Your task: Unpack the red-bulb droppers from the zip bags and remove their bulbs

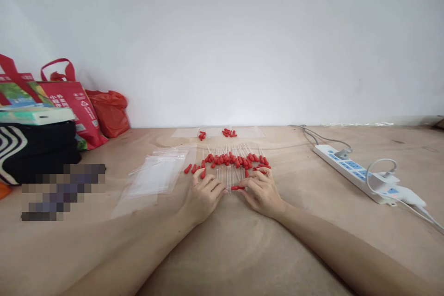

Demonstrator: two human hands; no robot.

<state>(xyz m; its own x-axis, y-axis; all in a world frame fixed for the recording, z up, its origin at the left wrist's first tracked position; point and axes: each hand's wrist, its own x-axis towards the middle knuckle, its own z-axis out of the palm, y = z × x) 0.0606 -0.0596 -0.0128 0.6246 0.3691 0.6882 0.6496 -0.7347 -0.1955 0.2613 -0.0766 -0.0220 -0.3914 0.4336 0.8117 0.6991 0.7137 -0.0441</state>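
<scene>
My left hand (205,194) is closed, its thumb and fingers pinching a clear glass dropper tube (228,189). Facing it, my right hand (262,193) is closed on a red rubber bulb (237,188). Bulb and tube end meet between the two hands; how far one sits on the other is too small to tell. Just beyond my fingers lie several clear glass tubes (231,175) side by side. Behind these is a row of droppers with red bulbs (227,159), tubes pointing toward the wall. Loose red bulbs (188,168) lie beside my left hand.
Clear plastic bags (152,173) lie flat at the left. Near the wall, more bags (185,132) hold red-bulbed pieces (229,132). A white power strip (347,166) with plugs and cables runs along the right. Red bags (78,106) and dark cloth (45,148) stand far left.
</scene>
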